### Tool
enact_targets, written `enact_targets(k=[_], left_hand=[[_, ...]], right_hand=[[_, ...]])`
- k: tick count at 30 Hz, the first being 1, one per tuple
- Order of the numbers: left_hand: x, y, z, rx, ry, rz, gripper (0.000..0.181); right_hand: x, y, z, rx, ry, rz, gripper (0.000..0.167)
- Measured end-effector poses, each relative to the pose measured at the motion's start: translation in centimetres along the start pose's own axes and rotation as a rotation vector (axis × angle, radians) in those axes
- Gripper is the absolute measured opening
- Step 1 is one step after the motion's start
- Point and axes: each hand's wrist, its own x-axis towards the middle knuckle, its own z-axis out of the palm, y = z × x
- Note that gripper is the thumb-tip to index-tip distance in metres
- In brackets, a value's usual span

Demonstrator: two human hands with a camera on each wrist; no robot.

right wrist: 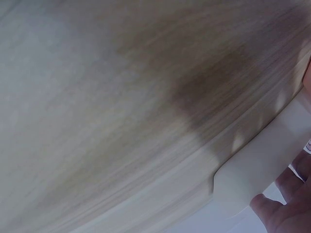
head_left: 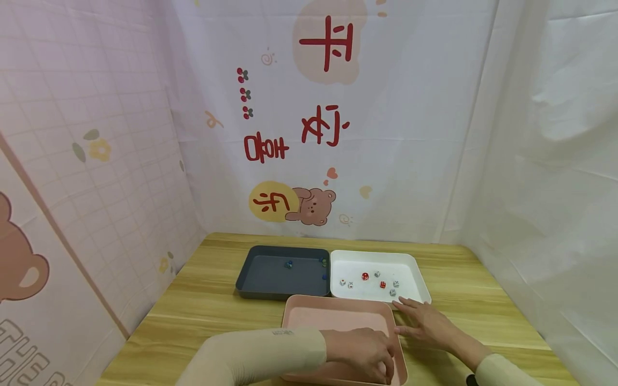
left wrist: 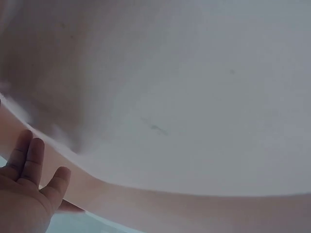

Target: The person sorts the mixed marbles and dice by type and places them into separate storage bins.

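Observation:
My left hand [head_left: 363, 351] is inside the pink tray [head_left: 343, 304], near its right wall, fingers bent downward. In the left wrist view that hand [left wrist: 31, 194] appears at the lower left with fingers apart, and I see nothing held. Just outside the pink tray, my right hand [head_left: 429, 324] spreads its fingers by the pink rim and the front right corner of the white tray [head_left: 417, 268]. The right wrist view shows the right hand's [right wrist: 291, 204] fingertips at the white tray's wall. Red dice [head_left: 365, 276] and whitish dice [head_left: 377, 274] lie scattered in the white tray.
Left of the white tray stands a dark grey tray [head_left: 270, 279] holding several small blue and greenish dice [head_left: 288, 264]. All three trays sit on a wood-grain table [head_left: 203, 311]. Printed cloth [head_left: 386, 134] hangs around the back and sides.

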Motion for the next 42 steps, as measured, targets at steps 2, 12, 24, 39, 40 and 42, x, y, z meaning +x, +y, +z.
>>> enact_targets(k=[2,12,24,39,40,42], left_hand=[[-0.3,-0.3,-0.1,0.009,0.011,-0.007,0.015],[-2.6,-1.9,-1.1,0.002,0.036,-0.094,0.013],[-5.9,-5.7,-2.1,-0.179,0.189,-0.278,0.014],[-11.0,-12.2,-1.7,-0.233,0.414,-0.632,0.013],[-11.4,-12.7,-1.5,-0.235,0.421,-0.656,0.013],[-12.2,-13.5,-0.9,-0.233,0.430,-0.701,0.013]], right_hand=[[0.0,0.0,0.0,0.003,0.000,0.001,0.067],[-0.1,-0.2,-0.1,0.011,0.000,0.001,0.068],[-0.1,-0.3,-0.2,0.021,-0.007,0.000,0.067],[0.0,-0.1,-0.1,0.007,0.000,0.001,0.067],[0.0,-0.1,-0.1,0.007,0.001,0.000,0.067],[0.1,-0.1,-0.2,0.005,0.002,0.000,0.067]])
